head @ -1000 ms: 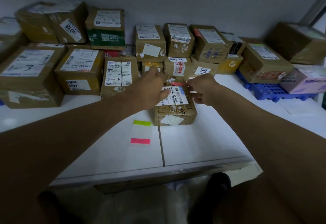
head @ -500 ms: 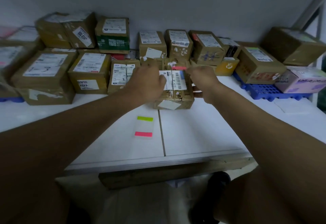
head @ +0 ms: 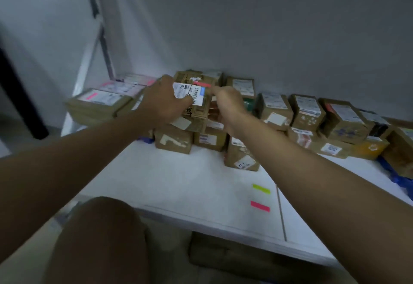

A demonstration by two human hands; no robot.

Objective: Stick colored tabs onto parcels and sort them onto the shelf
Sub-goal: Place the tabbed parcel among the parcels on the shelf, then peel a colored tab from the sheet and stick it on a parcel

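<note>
Where the parcel (head: 196, 105) sat on the surface (head: 178, 185) a second ago, it now rides lifted leftward, left hand (head: 163, 102) and right hand (head: 225, 102) fingers gripping its sides; red tab (head: 202, 84) stuck, so sorting begins.

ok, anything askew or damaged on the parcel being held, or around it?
Slightly. The pink tab on the held parcel overhangs its top edge instead of lying flat. A white label on its lower face looks partly peeled. The brown box below has a torn label patch. Both hands, left and right, grip the parcel.
</note>
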